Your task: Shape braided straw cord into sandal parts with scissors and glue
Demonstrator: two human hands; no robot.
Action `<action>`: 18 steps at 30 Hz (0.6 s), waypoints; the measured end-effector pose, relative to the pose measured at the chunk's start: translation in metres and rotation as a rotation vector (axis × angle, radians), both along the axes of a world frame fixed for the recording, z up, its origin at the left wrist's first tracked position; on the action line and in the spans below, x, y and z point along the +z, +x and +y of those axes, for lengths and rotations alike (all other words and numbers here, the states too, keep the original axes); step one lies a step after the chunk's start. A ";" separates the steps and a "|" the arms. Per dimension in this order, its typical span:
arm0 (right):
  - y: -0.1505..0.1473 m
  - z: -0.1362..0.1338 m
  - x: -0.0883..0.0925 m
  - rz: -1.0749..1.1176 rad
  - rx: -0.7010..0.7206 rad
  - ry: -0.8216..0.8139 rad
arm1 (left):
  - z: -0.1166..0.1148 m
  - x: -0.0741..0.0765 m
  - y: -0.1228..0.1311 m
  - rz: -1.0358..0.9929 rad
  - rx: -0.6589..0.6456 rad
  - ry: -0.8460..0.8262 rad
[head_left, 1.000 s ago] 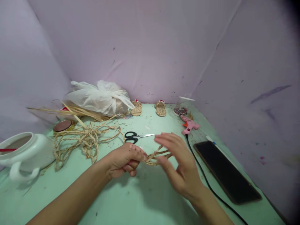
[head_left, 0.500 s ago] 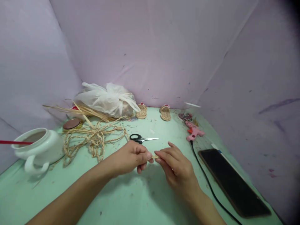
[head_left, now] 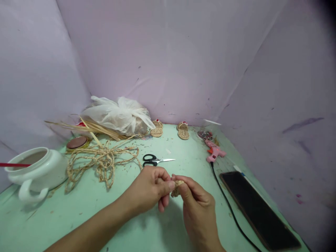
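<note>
My left hand (head_left: 152,189) and my right hand (head_left: 195,206) meet over the green table (head_left: 126,224), fingertips pinched together on a small bundle of braided straw cord (head_left: 177,187). Only a tan stub of the cord shows between the thumbs; the rest is hidden in the fingers. Black-handled scissors (head_left: 154,160) lie just beyond my left hand. A loose heap of the same braided cord (head_left: 101,159) lies to the left.
A white pot (head_left: 36,173) with a red stick stands at the left. A plastic bag (head_left: 118,115), raw straw (head_left: 86,127), two tiny straw sandals (head_left: 170,129), a pink glue gun (head_left: 214,152) with black cable and a dark phone (head_left: 258,208) lie around. Purple sheets wall the table.
My right hand was open with loops of cord spread out; both hands have closed and drawn together, gathering the cord into a small tight bundle nearer to me.
</note>
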State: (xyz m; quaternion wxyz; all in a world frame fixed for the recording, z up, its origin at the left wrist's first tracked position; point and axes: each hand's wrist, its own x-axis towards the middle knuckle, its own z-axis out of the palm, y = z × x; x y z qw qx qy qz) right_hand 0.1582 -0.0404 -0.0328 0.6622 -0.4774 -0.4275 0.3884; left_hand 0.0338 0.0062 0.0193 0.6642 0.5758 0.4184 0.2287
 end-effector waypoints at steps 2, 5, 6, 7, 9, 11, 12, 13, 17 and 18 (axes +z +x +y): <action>-0.003 0.003 -0.003 0.210 0.027 -0.093 | 0.000 0.001 0.003 0.041 0.050 0.043; -0.005 0.009 0.000 0.490 0.080 -0.138 | 0.000 -0.001 0.005 0.014 0.066 0.074; -0.005 0.009 0.002 0.556 0.097 -0.143 | 0.000 -0.003 0.006 -0.007 0.063 0.082; -0.006 0.009 0.005 0.606 0.112 -0.147 | 0.000 -0.006 0.006 -0.018 0.064 0.088; -0.007 0.008 0.011 0.658 0.146 -0.151 | -0.001 -0.011 0.008 -0.008 0.064 0.073; -0.010 0.005 0.014 0.670 0.195 -0.161 | -0.003 -0.016 0.011 0.012 0.061 0.003; -0.013 0.003 0.015 0.668 0.219 -0.161 | -0.004 -0.018 0.012 0.013 0.063 -0.043; -0.015 0.002 0.015 0.663 0.237 -0.160 | -0.005 -0.019 0.014 0.006 0.068 -0.085; -0.022 0.000 0.011 0.660 0.274 -0.141 | -0.005 -0.022 0.017 -0.021 0.119 -0.158; -0.022 0.000 0.010 0.661 0.283 -0.140 | -0.004 -0.022 0.017 -0.021 0.120 -0.165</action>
